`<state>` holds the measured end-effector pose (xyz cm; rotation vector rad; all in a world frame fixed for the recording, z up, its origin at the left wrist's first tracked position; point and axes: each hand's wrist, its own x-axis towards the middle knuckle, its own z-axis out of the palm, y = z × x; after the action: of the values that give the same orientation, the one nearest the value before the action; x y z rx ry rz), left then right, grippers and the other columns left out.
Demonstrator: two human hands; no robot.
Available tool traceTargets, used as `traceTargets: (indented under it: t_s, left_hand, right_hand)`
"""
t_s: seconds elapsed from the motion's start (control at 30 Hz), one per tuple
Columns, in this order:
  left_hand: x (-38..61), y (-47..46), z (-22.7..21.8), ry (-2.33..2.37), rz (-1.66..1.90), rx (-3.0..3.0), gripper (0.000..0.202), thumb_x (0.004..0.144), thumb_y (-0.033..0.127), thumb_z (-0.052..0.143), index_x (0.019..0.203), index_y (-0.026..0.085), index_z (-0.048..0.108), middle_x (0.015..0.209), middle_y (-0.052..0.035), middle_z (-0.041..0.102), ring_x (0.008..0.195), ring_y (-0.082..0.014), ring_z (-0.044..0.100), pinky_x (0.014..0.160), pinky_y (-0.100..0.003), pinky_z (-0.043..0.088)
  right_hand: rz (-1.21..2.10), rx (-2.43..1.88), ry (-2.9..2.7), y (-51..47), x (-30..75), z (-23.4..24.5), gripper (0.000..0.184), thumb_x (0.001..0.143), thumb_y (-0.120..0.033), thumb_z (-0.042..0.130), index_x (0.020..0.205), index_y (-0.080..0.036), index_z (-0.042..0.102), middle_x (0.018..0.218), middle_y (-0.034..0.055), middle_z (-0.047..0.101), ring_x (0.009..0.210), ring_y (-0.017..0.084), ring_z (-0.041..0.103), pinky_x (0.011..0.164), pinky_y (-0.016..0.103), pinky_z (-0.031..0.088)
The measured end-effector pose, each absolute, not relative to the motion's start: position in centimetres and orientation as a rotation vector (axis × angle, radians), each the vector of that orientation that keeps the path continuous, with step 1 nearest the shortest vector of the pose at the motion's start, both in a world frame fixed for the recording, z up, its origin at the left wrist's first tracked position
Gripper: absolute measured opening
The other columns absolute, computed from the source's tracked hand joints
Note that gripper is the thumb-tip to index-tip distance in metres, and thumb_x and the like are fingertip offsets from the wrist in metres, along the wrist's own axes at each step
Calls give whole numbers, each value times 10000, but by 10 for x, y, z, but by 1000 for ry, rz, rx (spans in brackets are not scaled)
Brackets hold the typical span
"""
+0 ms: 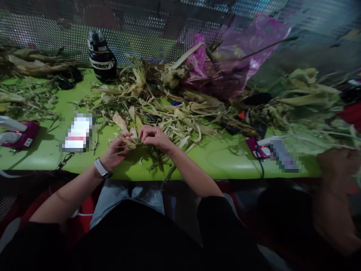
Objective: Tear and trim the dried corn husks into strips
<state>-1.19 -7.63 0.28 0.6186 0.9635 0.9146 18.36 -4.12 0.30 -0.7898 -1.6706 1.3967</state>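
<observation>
My left hand (115, 152), with a watch (103, 168) on its wrist, is closed around a pale, dried leafy piece (130, 142) that looks like plant husk. Close by on its right, my right hand (156, 138) has its fingers curled in a pinch at the edge of the dried plant matter. What lies between those fingertips is too small to make out. Just beyond both hands spreads a loose heap of dried leaves and stems (169, 116) on the green table (214, 165).
A dark bottle (101, 56) stands behind the heap near a perforated metal screen (146, 22). A pink plastic bag (234, 67) lies at back right. Phones (77, 131) and purple devices (259, 148) flank my hands. Another person's arm (334, 195) rests at far right.
</observation>
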Motion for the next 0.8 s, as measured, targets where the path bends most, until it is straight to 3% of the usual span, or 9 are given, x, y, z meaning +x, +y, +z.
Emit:
traceTargets:
  t_s: [0.13,0.3,0.4,0.57,0.8]
  left_hand:
    - [-17,-77,0,978,872,781,168,754,279,701,876,178,645,724,6,618,603,-94,523,525,-231,382]
    - [-21,-83,3,1039,806,1221,311,667,323,832,897,151,714,777,-17,650,648,-99,541,593,-241,418]
    - [-23,-84,6,1095,791,1427,306,647,354,847,816,142,704,720,-12,625,630,-105,524,589,-246,417]
    - [-23,-84,2,1079,769,1339,342,770,483,736,806,155,647,692,-4,608,575,-94,507,535,-227,389]
    - [-19,-82,4,1001,601,1431,347,701,439,800,764,144,628,687,12,592,599,-81,502,544,-199,386]
  right_hand:
    - [1371,-806,-1683,-41,183,2,125,623,-244,646,550,-174,573,762,4,590,742,130,519,720,283,413]
    - [1321,-842,-1730,-40,182,0,136,638,-245,637,552,-172,563,758,0,587,716,122,513,691,277,393]
    - [1292,-849,-1757,-41,182,0,130,647,-232,625,553,-173,557,741,-1,577,711,121,504,713,287,403]
    - [1284,-841,-1778,-42,180,-1,120,656,-235,616,567,-178,559,718,-3,564,690,121,483,697,285,397]
    - [1272,-820,-1812,-43,177,-5,110,638,-223,604,547,-171,570,704,-3,535,678,119,479,676,276,379]
